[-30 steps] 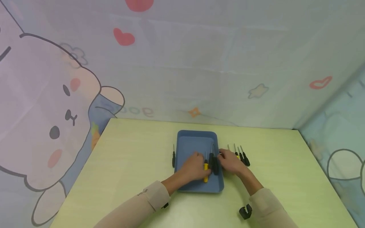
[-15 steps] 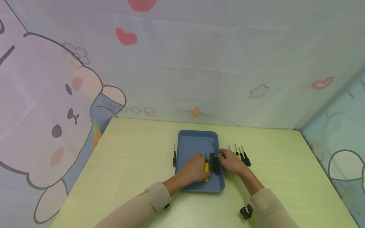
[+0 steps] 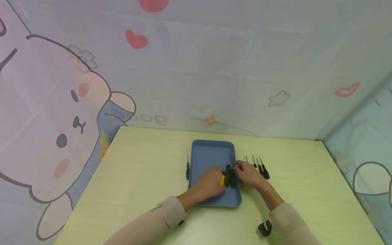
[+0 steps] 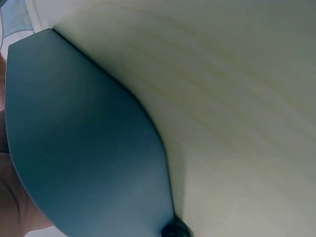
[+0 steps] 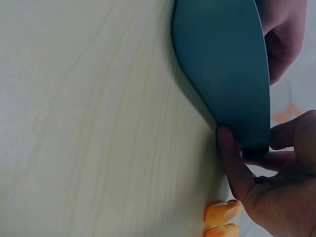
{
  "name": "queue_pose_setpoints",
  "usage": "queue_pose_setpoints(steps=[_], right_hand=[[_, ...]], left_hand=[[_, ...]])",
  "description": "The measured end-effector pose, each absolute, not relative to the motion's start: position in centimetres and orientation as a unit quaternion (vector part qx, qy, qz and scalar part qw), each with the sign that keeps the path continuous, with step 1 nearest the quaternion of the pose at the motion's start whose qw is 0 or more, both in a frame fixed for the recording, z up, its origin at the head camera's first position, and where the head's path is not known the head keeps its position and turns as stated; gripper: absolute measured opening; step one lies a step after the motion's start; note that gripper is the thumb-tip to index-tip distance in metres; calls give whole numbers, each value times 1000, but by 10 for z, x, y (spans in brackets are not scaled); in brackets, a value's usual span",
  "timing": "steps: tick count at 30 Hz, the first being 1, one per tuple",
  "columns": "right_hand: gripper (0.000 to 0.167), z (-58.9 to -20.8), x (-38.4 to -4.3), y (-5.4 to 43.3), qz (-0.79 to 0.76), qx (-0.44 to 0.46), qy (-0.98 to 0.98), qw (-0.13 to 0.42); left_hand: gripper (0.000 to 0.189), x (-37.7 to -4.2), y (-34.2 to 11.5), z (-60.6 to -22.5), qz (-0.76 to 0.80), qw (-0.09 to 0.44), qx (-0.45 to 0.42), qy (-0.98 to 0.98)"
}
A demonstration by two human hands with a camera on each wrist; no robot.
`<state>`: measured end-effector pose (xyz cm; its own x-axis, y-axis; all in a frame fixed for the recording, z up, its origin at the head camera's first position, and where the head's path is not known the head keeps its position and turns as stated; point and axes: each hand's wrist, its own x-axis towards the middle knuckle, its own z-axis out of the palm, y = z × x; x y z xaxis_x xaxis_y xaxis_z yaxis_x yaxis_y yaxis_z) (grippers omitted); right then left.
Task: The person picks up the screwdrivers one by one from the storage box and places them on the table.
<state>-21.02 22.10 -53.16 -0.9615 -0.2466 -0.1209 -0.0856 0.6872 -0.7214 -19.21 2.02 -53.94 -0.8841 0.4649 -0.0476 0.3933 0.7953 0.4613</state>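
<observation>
My left hand (image 3: pixel 210 182) is inside the blue tray (image 3: pixel 200 158), its fingers on a yellow-and-black screwdriver (image 3: pixel 223 179) that lies tilted. Two black-handled screwdrivers lie just right of it, a nearer black screwdriver (image 3: pixel 227 176) and another black screwdriver (image 3: pixel 232 179) by the tray's right wall. My right hand (image 3: pixel 248 173) grips that wall; in the right wrist view its thumb (image 5: pixel 229 153) presses the outside while fingers reach over the rim. The left wrist view shows mostly the tray's outer wall (image 4: pixel 89 133), which hides most of the left hand.
Right of the tray, several screwdrivers (image 3: pixel 265 173) lie in a row, partly behind the right hand. A single black screwdriver (image 3: pixel 188 172) lies along the tray's left side. A black clip-like piece (image 3: pixel 265 228) shows by the right sleeve. A printed cloth (image 3: pixel 214 78) hangs behind the table (image 3: pixel 153 160).
The yellow screwdriver has turned from nearly straight to slanted, its handle shifting up and slightly right with my left hand. My right hand stays at the tray wall.
</observation>
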Motion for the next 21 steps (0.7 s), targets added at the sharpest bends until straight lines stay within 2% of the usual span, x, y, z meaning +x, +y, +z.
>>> queue_pose_setpoints(steps=[11,21], right_hand=[[36,-534,-211,222,-380,-92,915,102],[33,-536,-212,223,-382,-98,914,101]], left_hand=[[52,-192,20,-537,220,81,233,944],[47,-193,20,-537,225,86,227,944]])
